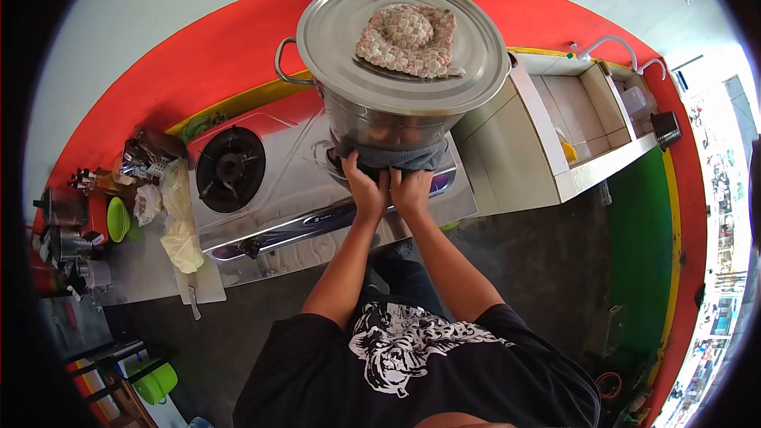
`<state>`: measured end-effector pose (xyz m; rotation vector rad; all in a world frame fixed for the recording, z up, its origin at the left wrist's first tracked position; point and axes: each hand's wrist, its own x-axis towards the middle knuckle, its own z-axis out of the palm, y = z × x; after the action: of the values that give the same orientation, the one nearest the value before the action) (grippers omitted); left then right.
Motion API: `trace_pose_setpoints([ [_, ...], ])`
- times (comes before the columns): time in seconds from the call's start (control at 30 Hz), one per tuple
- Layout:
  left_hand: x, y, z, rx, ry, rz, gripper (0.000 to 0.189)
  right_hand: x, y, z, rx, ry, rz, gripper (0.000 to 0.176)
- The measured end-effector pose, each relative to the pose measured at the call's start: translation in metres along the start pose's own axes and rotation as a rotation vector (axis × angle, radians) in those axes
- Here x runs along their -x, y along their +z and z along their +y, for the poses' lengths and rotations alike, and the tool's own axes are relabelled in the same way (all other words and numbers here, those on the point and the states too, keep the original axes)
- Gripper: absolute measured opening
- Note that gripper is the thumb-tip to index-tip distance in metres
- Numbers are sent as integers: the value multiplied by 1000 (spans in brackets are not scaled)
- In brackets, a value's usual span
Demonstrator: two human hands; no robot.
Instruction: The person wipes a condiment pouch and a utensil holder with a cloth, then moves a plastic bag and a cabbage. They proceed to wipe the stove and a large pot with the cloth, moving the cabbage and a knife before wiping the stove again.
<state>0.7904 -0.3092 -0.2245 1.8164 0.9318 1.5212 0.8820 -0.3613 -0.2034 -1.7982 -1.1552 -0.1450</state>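
A large steel pot [361, 120] with a flat lid [333, 40] stands over the right side of the gas stove [297, 150]. On the lid lies a woven pink and white pad [408, 40]. A dark grey cloth [404, 157] is pressed against the lower front of the pot. My left hand [366, 186] holds the cloth's left part, and my right hand [411, 189] holds it just beside, the two close together. Fingers of both hands curl under or behind the cloth and are partly hidden.
The left burner [230, 169] is bare. Left of the stove are plastic bags [182, 246], a knife [194, 301] on a white board [210, 281] and green bowls [118, 219]. A tiled sink [575, 107] with a tap [618, 41] is on the right.
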Motion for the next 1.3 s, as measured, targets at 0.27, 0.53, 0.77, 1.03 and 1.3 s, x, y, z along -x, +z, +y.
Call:
trace_pose_setpoints([
  [0.27, -24, -29, 25, -41, -104, -68, 87, -8, -10, -23, 51, 190, -98, 48],
  [0.53, -89, -39, 75, 251, 36, 82, 90, -76, -60, -87, -255, 16, 90, 56],
  [0.77, -122, -26, 117, 299, 244, 191, 77, -108, -87, -112, -220, 27, 202, 86],
  [1.03, -106, 3, 77, 170, 286, 227, 88, -66, -44, -60, 39, -170, 149, 99],
  [1.3, -64, 18, 32, 447, -137, 237, 79, -13, -27, -23, 102, -71, -60, 99],
])
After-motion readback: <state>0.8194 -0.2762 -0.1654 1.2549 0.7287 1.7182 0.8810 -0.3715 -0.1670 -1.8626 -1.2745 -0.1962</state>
